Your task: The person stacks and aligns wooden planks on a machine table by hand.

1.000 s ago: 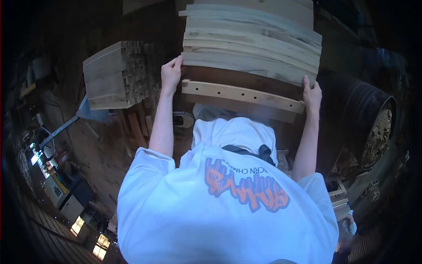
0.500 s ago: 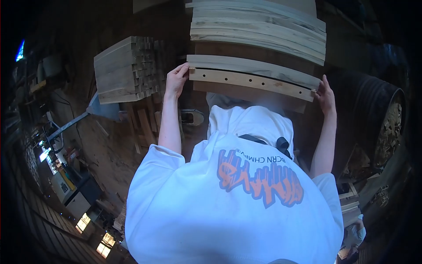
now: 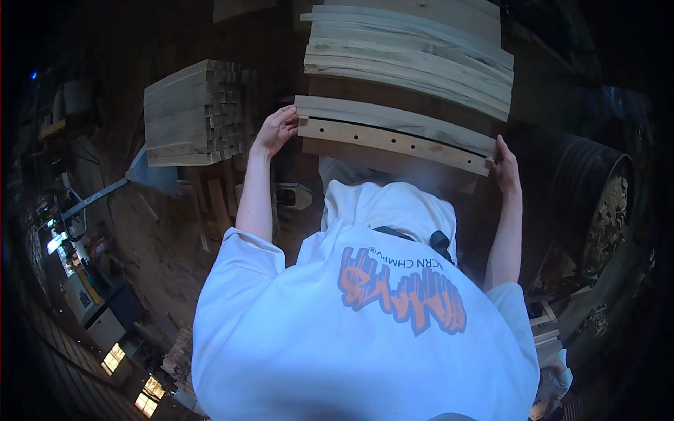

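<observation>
A pale wooden board (image 3: 400, 121) lies across the work surface in front of me. Along its near side runs a wooden strip with several dark holes (image 3: 375, 141), and a dark line separates the two. My left hand (image 3: 279, 130) has its fingers closed at the left end of the board, near a small block on the strip's end. At the opposite end, my right hand (image 3: 506, 168) is closed around the board's right end, its fingertips partly hidden behind the wood.
Several planks (image 3: 411, 52) lie side by side beyond the board. To the left stands a stack of short boards (image 3: 179, 116). A large dark barrel (image 3: 572, 186) with wood shavings lies at the right. Another person (image 3: 559, 375) is at the lower right.
The whole view has shifted slightly, so the board and planks appear a little lower and further left. Both hands stay at the board's ends.
</observation>
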`<state>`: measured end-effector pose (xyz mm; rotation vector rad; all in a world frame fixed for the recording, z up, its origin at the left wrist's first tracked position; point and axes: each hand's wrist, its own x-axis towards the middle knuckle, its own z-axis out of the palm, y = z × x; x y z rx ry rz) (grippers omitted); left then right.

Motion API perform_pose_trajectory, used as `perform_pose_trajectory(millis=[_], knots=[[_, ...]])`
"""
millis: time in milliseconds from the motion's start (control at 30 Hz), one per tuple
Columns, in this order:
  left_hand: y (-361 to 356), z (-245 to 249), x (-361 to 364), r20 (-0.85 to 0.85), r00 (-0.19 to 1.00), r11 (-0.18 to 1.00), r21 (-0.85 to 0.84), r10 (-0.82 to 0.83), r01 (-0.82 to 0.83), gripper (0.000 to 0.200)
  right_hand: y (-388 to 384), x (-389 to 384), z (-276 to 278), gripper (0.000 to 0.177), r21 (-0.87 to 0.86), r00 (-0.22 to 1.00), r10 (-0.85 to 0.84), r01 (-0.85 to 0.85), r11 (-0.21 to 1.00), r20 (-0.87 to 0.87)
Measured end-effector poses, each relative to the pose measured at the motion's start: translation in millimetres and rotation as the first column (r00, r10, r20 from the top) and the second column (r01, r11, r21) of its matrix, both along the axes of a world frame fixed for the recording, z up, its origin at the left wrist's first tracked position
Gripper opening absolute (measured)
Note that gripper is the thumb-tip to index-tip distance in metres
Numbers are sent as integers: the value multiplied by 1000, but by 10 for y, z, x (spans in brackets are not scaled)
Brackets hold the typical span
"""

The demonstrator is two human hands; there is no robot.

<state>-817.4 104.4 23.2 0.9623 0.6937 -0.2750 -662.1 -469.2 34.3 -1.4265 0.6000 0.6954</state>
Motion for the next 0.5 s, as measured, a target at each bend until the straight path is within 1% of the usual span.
perform_pose_trajectory(millis=[33, 67, 100, 133, 167, 233, 267, 300, 333, 367, 400, 433, 500], knots=[[58, -38, 58, -22, 999, 990, -138, -39, 36, 48, 14, 74, 32, 55, 2, 1000, 1, -1, 1000, 7], [108, -93, 163, -16, 999, 990, -137, -42, 39, 48, 11, 162, 73, 55, 17, 998, -11, 12, 1000, -63], [127, -111, 307, -62, 998, 1000, -12, -8, 8, 48, 16, 240, 95, 55, 31, 991, -23, 27, 999, -134], [118, -93, 461, -104, 994, 993, 113, 29, -17, 48, 76, 345, 28, 57, -18, 997, -77, 76, 997, -14], [95, -87, 638, -104, 994, 994, 111, 25, -14, 48, 98, 411, -11, 57, -21, 997, -80, 80, 997, -13], [-32, 14, 983, 56, 996, 958, 275, 64, -77, 47, 366, 554, 173, 54, -110, 959, -84, 118, 987, 270], [-86, 54, 1033, 60, 996, 958, 275, 72, -86, 47, 240, 667, -40, 50, -342, 959, 117, -23, 939, 258], [-118, 69, 1070, 32, 999, 890, 455, -19, 2, 45, 263, 659, -47, 50, -342, 957, 127, -31, 939, 262], [-127, 75, 1097, -13, 995, 784, 615, -100, 86, 43, 271, 615, -1, 49, -416, 942, 183, -52, 908, 280], [-133, 88, 1058, -6, 996, 787, 613, -86, 71, 43, 260, 578, 56, 48, -489, 925, 241, -71, 869, 294], [-150, 100, 951, 32, 997, 793, 609, -65, 32, 40, 245, 510, 129, 46, -425, 951, 186, -67, 903, 245], [-138, 58, 849, 68, 997, 797, 603, -48, -2, 37, 190, 433, 132, 45, -405, 951, 195, -85, 910, 240], [-97, -3, 648, 82, 995, 813, 582, -57, -1, 35, 89, 257, 140, 44, -305, 971, 154, -92, 948, 183]])
